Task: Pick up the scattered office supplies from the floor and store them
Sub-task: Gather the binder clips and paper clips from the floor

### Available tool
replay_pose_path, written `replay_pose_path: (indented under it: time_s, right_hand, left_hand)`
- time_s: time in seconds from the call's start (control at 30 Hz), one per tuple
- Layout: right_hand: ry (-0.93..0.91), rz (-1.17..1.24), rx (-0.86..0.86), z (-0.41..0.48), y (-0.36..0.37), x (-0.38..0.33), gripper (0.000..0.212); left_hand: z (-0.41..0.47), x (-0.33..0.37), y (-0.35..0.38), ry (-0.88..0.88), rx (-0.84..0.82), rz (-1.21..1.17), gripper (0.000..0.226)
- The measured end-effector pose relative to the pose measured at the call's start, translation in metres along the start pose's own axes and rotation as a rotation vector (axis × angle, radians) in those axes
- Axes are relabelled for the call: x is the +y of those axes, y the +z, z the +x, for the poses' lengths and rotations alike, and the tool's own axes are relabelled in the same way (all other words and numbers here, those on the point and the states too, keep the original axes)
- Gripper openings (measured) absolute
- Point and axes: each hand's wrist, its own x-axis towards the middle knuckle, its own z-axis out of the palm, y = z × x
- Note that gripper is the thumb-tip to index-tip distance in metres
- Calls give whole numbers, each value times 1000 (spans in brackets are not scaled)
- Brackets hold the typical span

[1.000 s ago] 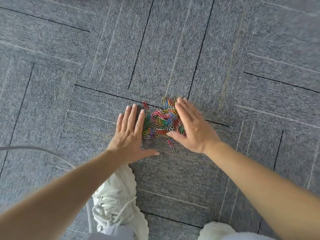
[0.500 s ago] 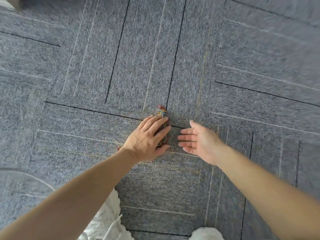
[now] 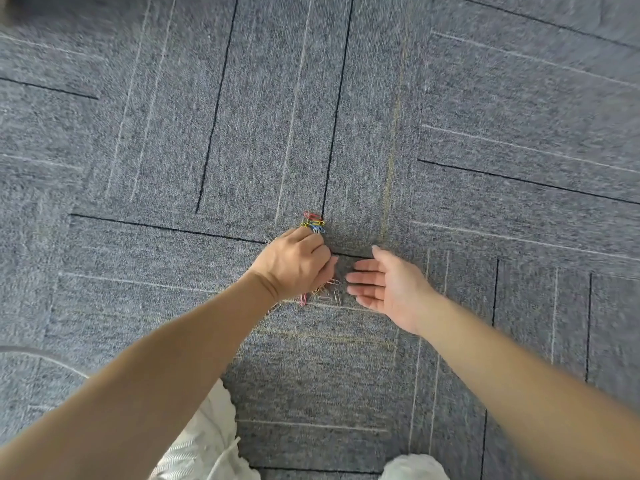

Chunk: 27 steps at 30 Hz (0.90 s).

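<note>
Your left hand curling over coloured wire paper clips on grey carpet, contents hidden; right hand spread, empty. Sweep strays together, scoop.

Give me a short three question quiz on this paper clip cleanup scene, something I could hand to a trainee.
1. True or false: the right hand is closed in a fist around paper clips.
2. Which hand covers most of the pile of paper clips? A) left hand B) right hand C) neither
3. Fill in the blank: the loose clips between the two hands lie on the grey ______.

Key:
1. False. It is open, palm turned toward the left hand, fingers extended.
2. A. The left hand curls over the pile, with a few coloured clips showing beyond its knuckles.
3. Carpet.
</note>
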Motion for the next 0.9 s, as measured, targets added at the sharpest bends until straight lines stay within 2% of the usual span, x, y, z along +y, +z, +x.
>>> replay_pose_path:
  time_s: [0.13,0.3,0.37,0.43,0.47,0.53,0.6,0.77,0.9]
  right_hand:
    - [-2,31,-2,-1,-1,0,43]
    - [18,98,-9,1,-3,0,43]
    - [22,127,-14,0,-3,-1,42]
    - [21,146,-18,0,-4,-1,41]
    - [21,154,-19,-1,-4,-1,41]
    - [21,160,-26,-2,-5,0,42]
    - [20,156,-34,-2,-5,0,42]
    - [25,153,-38,-4,-5,-2,42]
    - [28,158,-34,-5,-6,-3,42]
  left_hand:
    - [8,0,-14,-255,23,-151,41]
    - [3,1,-36,-921,140,-555,45]
    - [7,2,-48,-1183,275,-837,38]
    - [10,-1,-58,-1430,396,-1272,29]
    - [10,-2,-61,-1491,439,-1532,29]
    - [7,-4,-62,-1497,503,-1962,35]
    - [2,-4,-60,-1470,526,-2138,37]
    - [-3,3,-60,-1513,436,-2296,17]
    - [-2,6,-65,-1558,324,-2240,25]
